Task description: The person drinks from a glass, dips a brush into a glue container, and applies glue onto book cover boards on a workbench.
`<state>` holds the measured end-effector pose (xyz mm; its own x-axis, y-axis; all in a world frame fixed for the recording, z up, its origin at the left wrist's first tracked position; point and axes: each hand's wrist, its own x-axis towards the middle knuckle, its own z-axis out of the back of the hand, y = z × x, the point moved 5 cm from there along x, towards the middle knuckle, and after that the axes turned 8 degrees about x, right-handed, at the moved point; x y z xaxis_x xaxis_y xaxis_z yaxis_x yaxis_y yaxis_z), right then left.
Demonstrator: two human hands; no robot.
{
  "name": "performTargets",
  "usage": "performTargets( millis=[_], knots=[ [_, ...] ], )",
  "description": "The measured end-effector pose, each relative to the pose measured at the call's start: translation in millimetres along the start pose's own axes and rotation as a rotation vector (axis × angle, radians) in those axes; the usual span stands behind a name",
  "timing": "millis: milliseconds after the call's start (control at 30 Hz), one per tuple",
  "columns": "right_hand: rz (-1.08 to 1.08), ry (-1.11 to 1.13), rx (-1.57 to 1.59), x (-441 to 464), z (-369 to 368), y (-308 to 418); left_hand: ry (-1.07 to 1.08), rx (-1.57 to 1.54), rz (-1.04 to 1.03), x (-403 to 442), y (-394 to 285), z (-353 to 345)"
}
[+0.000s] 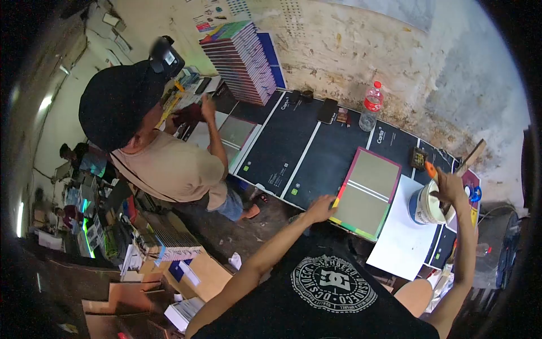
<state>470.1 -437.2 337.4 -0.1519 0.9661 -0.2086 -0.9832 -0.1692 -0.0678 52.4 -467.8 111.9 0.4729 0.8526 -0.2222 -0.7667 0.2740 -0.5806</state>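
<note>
2 grey panels (373, 173), colourful border (381, 156), left grip (333, 202) open, right grip (436, 186) clasping orange handle (431, 170)

Grey board (367, 173) with magenta, yellow and green edges, on a black table (316, 164) with white stripes.
Far side: clear bottle (369, 116), red cap and label. Right: white-and-blue bucket (422, 207), orange handle (431, 170).

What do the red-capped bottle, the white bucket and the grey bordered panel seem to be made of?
Bottle: clear, shiny plastic, judging by its see-through body.
Bucket: probably smooth plastic, from its moulded-looking rim.
Panel: likely matt greyboard, edged with coloured paper or film; the flat, dull face suggests board.
</note>
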Motion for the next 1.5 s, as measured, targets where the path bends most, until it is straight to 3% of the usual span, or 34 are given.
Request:
performTargets(
  millis=[167, 267, 367, 600, 833, 967, 1067, 1100, 1233, 1333, 1400, 1500],
  knots=[
    [0.008, -0.049, 0.091, -26, 18, 30, 0.142, 0.288, -0.091, 16, -4, -27],
    [0.015, -0.122, 0.058, -39, 18, 39, 0.208, 0.332, -0.088, 24, -6, -23],
    [-0.045, -0.051, 0.065, -46, 47, 75, 0.248, 0.327, -0.15, 34, -6, -23],
    [0.122, -0.154, -0.082, -3, 36, 120, 0.296, 0.427, -0.352, 49, 3, -35],
    [0.001, -0.329, 0.098, 12, 107, 176, 0.374, 0.468, -0.438, 48, 9, -40],
    [-0.101, -0.308, 0.184, 37, 62, 141, 0.339, 0.465, -0.474, 45, 10, -47],
    [-0.277, -0.294, 0.189, 50, 29, 127, 0.183, 0.429, -0.439, 35, 4, -27],
    [-0.237, -0.413, 0.165, 51, 19, 121, 0.197, 0.439, -0.41, 31, 2, -19],
    [-0.408, -0.672, 0.771, 41, -14, 81, 0.222, 0.536, -0.355, 28, 2, -10],
    [-0.314, -0.996, 1.515, 29, -70, 73, 0.201, 0.589, -0.326, 35, 12, -34],
    [-0.319, -0.995, 2.175, 50, -156, 60, 0.255, 0.575, -0.313, 36, 5, -25],
    [-0.533, -1.002, 2.71, 67, -237, 89, 0.201, 0.537, -0.325, 35, 6, -26]
  ],
)
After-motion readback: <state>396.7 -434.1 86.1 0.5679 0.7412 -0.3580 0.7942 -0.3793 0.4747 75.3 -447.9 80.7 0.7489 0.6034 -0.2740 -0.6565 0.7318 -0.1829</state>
